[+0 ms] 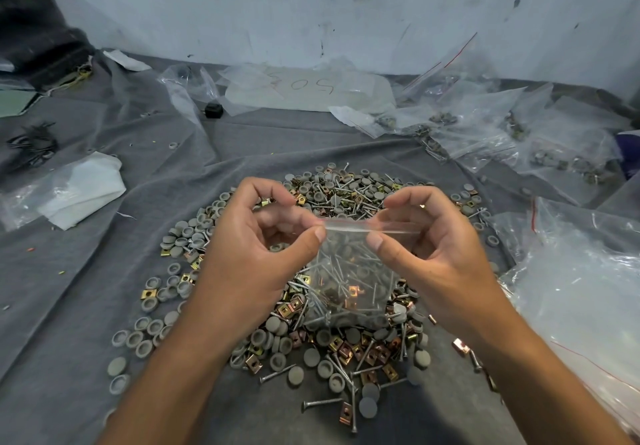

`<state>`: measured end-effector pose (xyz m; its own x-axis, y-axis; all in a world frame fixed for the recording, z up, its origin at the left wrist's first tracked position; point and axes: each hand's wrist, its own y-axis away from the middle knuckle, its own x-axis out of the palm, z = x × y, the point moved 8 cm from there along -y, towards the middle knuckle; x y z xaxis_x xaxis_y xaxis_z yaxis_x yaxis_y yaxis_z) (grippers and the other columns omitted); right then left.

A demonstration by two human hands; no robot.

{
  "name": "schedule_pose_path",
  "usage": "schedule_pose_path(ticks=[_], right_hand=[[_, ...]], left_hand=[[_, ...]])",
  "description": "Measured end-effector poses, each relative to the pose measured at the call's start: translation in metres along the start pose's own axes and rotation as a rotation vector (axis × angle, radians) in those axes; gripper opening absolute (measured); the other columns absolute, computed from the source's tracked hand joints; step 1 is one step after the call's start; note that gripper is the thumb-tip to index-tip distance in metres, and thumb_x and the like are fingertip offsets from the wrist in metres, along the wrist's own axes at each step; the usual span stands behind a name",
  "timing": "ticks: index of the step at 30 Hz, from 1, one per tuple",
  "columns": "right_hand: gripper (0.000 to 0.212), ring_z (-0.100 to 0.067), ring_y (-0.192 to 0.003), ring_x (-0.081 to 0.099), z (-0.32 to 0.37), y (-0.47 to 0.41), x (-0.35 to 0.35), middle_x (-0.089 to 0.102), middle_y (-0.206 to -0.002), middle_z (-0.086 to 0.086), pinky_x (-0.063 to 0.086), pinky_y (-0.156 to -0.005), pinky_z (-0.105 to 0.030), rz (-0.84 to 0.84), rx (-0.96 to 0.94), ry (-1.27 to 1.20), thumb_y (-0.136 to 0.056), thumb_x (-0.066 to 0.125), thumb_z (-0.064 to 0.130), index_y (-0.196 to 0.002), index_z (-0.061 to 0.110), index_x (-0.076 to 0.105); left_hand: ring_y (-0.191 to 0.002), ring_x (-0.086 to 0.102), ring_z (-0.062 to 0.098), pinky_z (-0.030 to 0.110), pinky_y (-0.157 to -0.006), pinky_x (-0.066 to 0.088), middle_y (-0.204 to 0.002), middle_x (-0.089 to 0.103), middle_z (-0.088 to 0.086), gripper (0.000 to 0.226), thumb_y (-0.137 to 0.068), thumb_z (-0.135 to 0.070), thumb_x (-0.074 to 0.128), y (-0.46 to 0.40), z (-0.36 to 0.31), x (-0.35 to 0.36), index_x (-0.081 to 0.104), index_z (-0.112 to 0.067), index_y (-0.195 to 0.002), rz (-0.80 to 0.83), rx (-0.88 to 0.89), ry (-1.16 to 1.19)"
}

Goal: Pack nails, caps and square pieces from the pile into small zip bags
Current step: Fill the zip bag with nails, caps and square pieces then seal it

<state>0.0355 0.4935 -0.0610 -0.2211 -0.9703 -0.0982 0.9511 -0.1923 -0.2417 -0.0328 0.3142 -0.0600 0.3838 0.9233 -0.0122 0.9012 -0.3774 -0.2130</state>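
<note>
A small clear zip bag (349,282) hangs above the pile, holding nails, grey caps and brassy square pieces. My left hand (256,247) pinches the left end of its zip strip between thumb and fingers. My right hand (426,247) pinches the strip's right part the same way. Beneath them a broad pile (329,344) of grey round caps, silver nails and gold and copper square pieces spreads over the grey cloth (86,306).
Filled zip bags (502,133) lie heaped at the back right. A large clear plastic bag (581,289) sits at the right edge. White folded plastic (83,188) lies at the left, a dark bundle (31,140) behind it. A wall closes the back.
</note>
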Motion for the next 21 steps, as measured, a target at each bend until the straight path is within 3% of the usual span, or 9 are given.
schedule_pose_path(ticks=[5,10,15,21], right_hand=[[0.034,-0.016,-0.086,0.075,0.002,0.000,0.002,0.075,-0.100,0.001,0.057,-0.064,-0.023,-0.001,-0.002,-0.010,-0.082,0.077,0.025,-0.110,0.030,0.058],[0.031,-0.014,-0.088,0.074,0.006,0.002,0.005,0.074,-0.100,0.003,0.059,-0.066,-0.022,0.001,-0.026,0.006,-0.081,0.077,0.029,-0.105,0.034,0.058],[0.042,-0.018,-0.092,0.074,0.005,0.003,0.010,0.074,-0.103,0.001,0.060,-0.067,-0.026,0.026,-0.003,-0.006,-0.083,0.080,0.027,-0.116,0.031,0.056],[0.042,-0.021,-0.088,0.075,0.009,0.004,0.012,0.076,-0.099,-0.003,0.060,-0.069,-0.028,0.027,-0.027,0.000,-0.084,0.080,0.019,-0.116,0.030,0.055]], left_hand=[[-0.088,0.072,0.018,0.028,-0.076,0.058,-0.096,0.077,0.000,0.051,-0.071,-0.030,0.084,0.002,0.001,0.006,0.053,-0.020,-0.110,0.025,-0.004,-0.009],[-0.084,0.072,0.021,0.031,-0.070,0.057,-0.094,0.076,0.001,0.040,-0.073,-0.036,0.078,0.003,0.000,0.007,0.052,-0.027,-0.103,0.032,0.025,-0.053],[-0.088,0.071,0.027,0.046,-0.076,0.060,-0.097,0.076,0.002,0.038,-0.076,-0.035,0.077,0.004,0.000,0.008,0.050,-0.027,-0.102,0.045,0.032,-0.066],[-0.089,0.073,0.024,0.030,-0.070,0.059,-0.097,0.077,0.002,0.045,-0.074,-0.034,0.081,0.005,-0.001,0.014,0.052,-0.029,-0.108,0.085,0.036,-0.032]])
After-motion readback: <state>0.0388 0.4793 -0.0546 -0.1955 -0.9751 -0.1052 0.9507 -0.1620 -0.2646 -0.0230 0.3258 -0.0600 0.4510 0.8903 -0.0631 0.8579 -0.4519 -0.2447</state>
